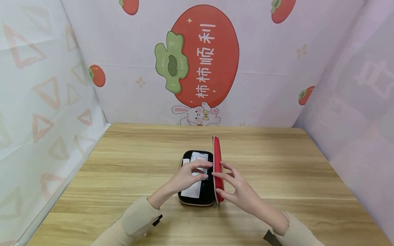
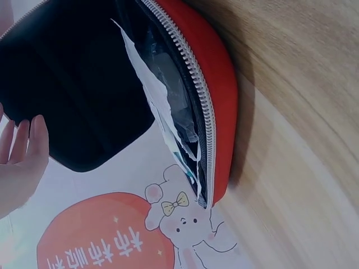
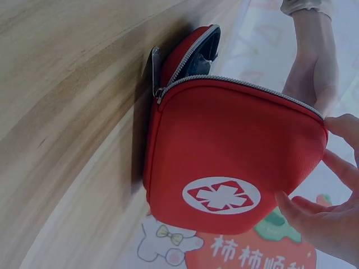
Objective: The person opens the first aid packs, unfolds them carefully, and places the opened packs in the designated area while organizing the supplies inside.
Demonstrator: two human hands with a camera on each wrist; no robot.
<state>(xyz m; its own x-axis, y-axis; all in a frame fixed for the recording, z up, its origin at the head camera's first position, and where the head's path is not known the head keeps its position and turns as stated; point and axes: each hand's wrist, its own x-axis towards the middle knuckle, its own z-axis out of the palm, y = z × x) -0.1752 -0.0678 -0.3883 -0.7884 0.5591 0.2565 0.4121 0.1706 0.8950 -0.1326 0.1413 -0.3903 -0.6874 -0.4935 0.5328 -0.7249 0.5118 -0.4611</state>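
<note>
A red zip-up first-aid case (image 1: 197,202) lies unfolded on the table, its lid (image 1: 217,171) standing upright on the right side. White papers and packets (image 1: 191,189) fill the black-lined base. My right hand (image 1: 243,191) holds the upper edge of the lid, with the thumb on the red outer face. Over the base hovers my left hand (image 1: 187,174), fingers bent toward the lid's black inside, nothing seen between them. A white emblem (image 3: 221,195) marks the lid's outer face, and the zipper pull (image 3: 156,70) hangs by the hinge side.
The wood-grain table (image 1: 138,160) stretches around the case on all sides. Behind it rises a printed cloth backdrop (image 1: 261,68) with a large persimmon and a rabbit. Patterned side cloths (image 1: 46,102) border the left and right.
</note>
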